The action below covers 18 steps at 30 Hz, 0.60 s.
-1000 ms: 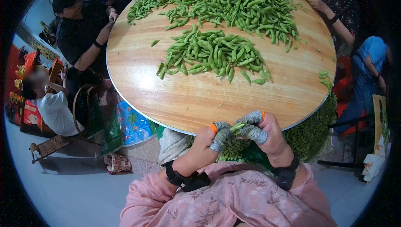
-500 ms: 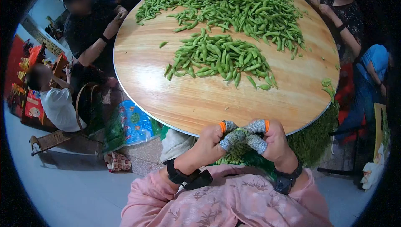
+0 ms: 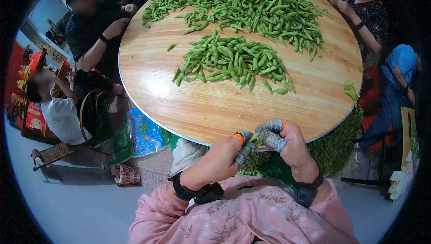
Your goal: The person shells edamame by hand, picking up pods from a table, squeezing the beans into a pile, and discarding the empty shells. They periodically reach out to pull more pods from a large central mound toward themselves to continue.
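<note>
At the near table edge, my left hand (image 3: 224, 152) pinches a green soybean pod (image 3: 255, 137) in its thumb and fingers. My right hand (image 3: 292, 145) is closed around the other end of the pod, its fingertips close to those of the left. Grey knitted finger covers wrap the gripping fingers of both hands, with an orange band on each side. Beyond them on the round wooden table (image 3: 188, 118) lies a small heap of soybean pods (image 3: 233, 60). Much of the held pod is hidden by the fingertips.
A larger pile of pods (image 3: 251, 6) covers the table's far side. Below the table's edge are green stalks (image 3: 336, 154), a white sack (image 3: 188, 154) and a blue plastic bag (image 3: 146, 132). Other people sit around the table, including one in black (image 3: 96, 33) at left.
My hands have drawn slightly apart, and the pod between the fingertips shows more clearly. The view has shifted slightly, while the heaps on the table look the same.
</note>
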### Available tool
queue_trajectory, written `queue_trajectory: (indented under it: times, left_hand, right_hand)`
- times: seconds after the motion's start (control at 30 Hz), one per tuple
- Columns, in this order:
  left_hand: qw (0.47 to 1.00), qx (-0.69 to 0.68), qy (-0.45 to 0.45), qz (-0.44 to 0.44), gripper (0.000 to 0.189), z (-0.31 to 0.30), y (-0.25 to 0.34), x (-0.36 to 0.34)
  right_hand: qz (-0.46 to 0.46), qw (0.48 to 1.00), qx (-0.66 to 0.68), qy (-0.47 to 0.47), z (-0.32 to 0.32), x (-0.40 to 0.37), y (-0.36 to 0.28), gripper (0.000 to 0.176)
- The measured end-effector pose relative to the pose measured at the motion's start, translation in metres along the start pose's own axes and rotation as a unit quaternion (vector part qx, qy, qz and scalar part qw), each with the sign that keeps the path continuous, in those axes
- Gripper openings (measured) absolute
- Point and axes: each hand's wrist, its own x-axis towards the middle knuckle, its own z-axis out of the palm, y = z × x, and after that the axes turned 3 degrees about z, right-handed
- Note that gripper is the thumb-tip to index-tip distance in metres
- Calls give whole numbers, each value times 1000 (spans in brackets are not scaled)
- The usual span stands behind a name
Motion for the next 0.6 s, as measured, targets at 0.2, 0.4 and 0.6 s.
queue_trajectory:
  times: [0.2,0.4,0.6]
  left_hand:
    - [996,52,-67,-36,33,-2,6,-1]
    - [993,-50,79,72,37,5,-1,-1]
    - [994,50,67,-71,29,-10,26,-5]
  right_hand:
    - [-24,998,-46,-37,-4,-1,-5,13]
    - [-30,999,-29,-5,0,-3,-1,9]
    - [-37,996,-69,38,3,-3,-7,8]
